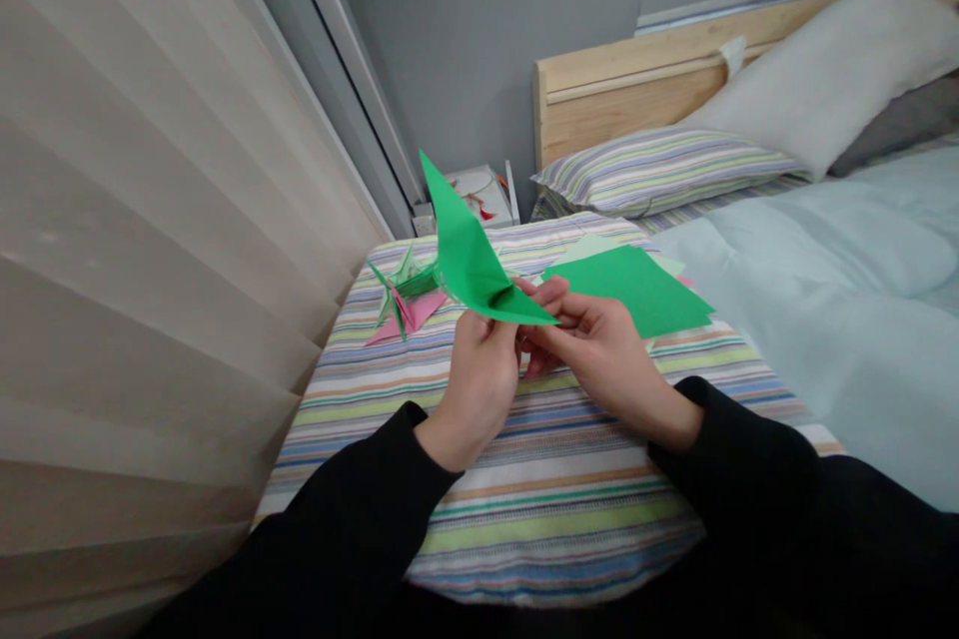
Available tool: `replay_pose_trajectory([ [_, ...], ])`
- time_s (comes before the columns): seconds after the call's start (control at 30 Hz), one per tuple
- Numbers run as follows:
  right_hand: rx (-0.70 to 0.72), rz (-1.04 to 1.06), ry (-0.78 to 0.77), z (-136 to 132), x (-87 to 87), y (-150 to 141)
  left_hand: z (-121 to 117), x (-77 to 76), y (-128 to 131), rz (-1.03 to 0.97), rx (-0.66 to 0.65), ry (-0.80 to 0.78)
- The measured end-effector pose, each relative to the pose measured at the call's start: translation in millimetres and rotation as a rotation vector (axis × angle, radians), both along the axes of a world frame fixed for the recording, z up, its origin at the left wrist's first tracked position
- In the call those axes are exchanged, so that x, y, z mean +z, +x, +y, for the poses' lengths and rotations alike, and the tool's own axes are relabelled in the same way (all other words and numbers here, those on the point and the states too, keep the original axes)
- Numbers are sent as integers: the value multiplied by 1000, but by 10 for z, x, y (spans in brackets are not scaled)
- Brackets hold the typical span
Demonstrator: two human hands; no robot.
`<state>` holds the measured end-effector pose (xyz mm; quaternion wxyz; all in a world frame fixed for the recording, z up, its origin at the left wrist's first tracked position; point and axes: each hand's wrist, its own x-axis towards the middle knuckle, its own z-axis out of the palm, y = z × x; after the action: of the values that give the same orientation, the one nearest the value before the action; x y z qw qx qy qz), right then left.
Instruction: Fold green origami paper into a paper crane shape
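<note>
A partly folded sheet of green origami paper [469,260] is held up above the striped cloth, one pointed corner rising to the upper left and another reaching right. My left hand [485,359] grips it from below; the paper hides most of those fingers. At the right-hand point, my right hand [591,324] pinches the paper between thumb and fingers. Behind the right hand lies a stack of square paper with a green sheet [636,290] on top. To the left of the held paper sit several folded green and pink paper pieces [409,305].
The striped cloth [569,499] covers the surface under my hands. A pleated curtain [150,220] hangs close on the left. To the right is a bed with a pale blue quilt [846,250] and a striped pillow [666,170]. A white stand [472,195] holding a red tassel is behind.
</note>
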<state>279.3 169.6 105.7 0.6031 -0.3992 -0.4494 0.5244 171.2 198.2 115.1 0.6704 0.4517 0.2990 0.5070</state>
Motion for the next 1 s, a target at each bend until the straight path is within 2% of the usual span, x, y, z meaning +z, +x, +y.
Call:
replay_pose_trajectory([
  [0.13,-15,-23,20,-9,0,-4,23,-22,3,25,-3,23],
  [0.3,-7,-50,19,-6,-7,-2,42,-44,-17,61,53,16],
  [0.53,-1,-75,7,-42,21,-6,43,21,-25,12,153,2],
  [0.7,-69,-30,57,-51,19,6,40,26,-28,-105,69,-28],
  [0.87,-165,9,104,-46,26,28,32,9,-16,-130,-49,-77],
  [1.0,-171,5,141,-55,33,27,17,33,-5,-134,-92,-90],
])
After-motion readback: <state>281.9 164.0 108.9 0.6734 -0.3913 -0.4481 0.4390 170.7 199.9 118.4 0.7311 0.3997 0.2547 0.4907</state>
